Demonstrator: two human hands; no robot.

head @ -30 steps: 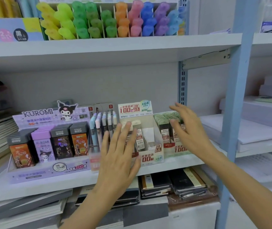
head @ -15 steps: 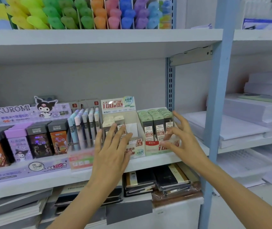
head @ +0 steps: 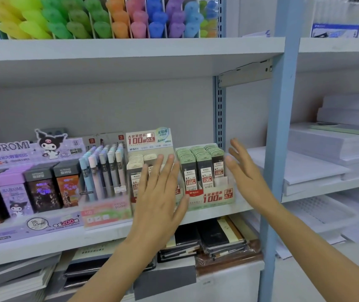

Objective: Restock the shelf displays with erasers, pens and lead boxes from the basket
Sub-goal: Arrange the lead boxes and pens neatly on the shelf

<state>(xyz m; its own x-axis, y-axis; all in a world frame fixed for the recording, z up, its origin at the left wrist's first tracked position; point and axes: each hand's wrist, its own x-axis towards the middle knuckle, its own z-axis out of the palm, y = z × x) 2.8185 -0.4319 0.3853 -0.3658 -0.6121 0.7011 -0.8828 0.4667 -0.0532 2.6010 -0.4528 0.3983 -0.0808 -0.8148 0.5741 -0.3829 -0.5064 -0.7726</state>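
On the middle shelf (head: 213, 213) stand two lead-box displays side by side: a beige 0.5 display (head: 138, 164) and a green-capped 0.7 display (head: 202, 171). My left hand (head: 159, 199) lies flat with straight fingers over the front of the 0.5 display and hides most of it. My right hand (head: 246, 177), fingers spread, is at the right side of the 0.7 display and holds nothing. A pen display (head: 104, 171) stands left of the lead boxes. No basket is in view.
A purple Kuromi lead display (head: 30, 182) fills the shelf's left part. Coloured highlighters (head: 100, 18) line the top shelf. A blue upright post (head: 276, 149) stands just right of my right hand. Paper stacks (head: 326, 153) lie beyond it, notebooks (head: 215, 238) below.
My right hand has come off the front of the 0.7 display and opened beside it. My left hand stays flat on the 0.5 display. The view shifted slightly right.
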